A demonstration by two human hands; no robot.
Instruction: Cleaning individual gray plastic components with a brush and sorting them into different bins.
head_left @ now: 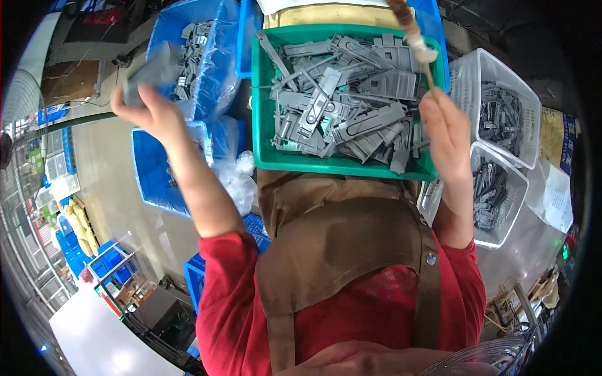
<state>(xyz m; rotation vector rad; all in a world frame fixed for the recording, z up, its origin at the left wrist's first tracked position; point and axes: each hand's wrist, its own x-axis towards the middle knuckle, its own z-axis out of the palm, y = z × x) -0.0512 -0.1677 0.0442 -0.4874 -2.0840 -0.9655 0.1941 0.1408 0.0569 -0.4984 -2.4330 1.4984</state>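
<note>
My left hand (pixel 153 116) is raised at the left, beside a large blue bin (pixel 221 62). Its fingers are closed on a grey plastic part (pixel 153 70), smeared by motion. A green tray (pixel 338 164) in front of my body is heaped with grey plastic parts (pixel 370 125) of several shapes, many long and flat. Over the tray's right rim, my right hand (pixel 446 135) is closed round a thin wooden stick-like tool (pixel 414 39), whitish and brown toward its upper end. The tool's far end leaves the picture at the top.
The blue bin, lined with clear plastic, holds grey parts; a smaller blue bin (pixel 150 178) stands nearer. At the right are two white baskets (pixel 530 122) (pixel 511 216) of dark grey parts. Crumpled clear plastic (pixel 235 188) lies left of my apron. A white surface (pixel 106 338) shows lower left.
</note>
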